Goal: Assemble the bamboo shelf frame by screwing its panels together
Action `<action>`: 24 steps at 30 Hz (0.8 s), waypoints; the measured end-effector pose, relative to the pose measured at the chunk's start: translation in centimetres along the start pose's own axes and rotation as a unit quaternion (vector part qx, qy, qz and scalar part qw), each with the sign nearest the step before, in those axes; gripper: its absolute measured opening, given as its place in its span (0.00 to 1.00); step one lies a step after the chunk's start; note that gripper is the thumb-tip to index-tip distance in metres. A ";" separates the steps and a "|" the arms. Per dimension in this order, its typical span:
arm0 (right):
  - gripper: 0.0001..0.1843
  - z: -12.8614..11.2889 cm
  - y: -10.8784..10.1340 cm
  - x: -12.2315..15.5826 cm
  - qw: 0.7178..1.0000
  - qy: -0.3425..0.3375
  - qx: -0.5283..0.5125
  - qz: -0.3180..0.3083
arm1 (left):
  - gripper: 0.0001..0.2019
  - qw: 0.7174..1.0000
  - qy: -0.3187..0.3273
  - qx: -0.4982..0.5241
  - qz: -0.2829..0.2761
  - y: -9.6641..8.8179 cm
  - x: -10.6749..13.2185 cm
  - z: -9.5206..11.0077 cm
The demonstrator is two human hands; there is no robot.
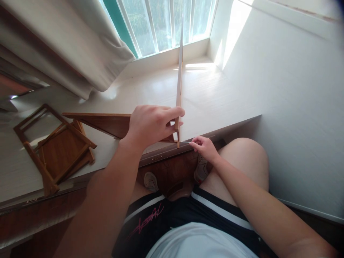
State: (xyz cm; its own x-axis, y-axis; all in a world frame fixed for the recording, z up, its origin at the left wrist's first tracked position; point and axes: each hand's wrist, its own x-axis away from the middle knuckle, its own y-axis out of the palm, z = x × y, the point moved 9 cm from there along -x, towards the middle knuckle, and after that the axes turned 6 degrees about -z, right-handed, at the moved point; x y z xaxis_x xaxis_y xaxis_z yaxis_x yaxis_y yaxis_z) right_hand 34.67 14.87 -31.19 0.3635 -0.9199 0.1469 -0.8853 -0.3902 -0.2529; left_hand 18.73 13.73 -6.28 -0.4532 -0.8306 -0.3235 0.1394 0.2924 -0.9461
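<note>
My left hand grips a thin wooden panel that stands on edge, upright, on the white window ledge. Its fingers wrap around the panel's lower part. My right hand pinches a small thin metal piece, pressed against the panel's bottom corner; I cannot make out what the piece is. A second brown wooden board lies tilted on the ledge behind my left hand.
A folded wooden frame assembly lies on the ledge at left. A beige curtain hangs at upper left beside the barred window. A white wall rises at right. My knees and feet sit below the ledge edge.
</note>
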 end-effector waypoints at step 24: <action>0.15 2.5 2.1 -0.1 0.950 0.139 -0.265 -0.087 | 0.09 1.000 -0.004 -0.017 -0.003 -0.1 -0.1 0.0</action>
State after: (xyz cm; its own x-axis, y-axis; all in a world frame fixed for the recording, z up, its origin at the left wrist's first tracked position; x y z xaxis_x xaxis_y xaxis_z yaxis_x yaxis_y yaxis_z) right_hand 33.49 14.07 -34.12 0.4925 -0.7687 0.4082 -0.8673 -0.3942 0.3040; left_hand 18.75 13.76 -6.14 -0.4472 -0.8359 -0.3181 0.1067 0.3033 -0.9469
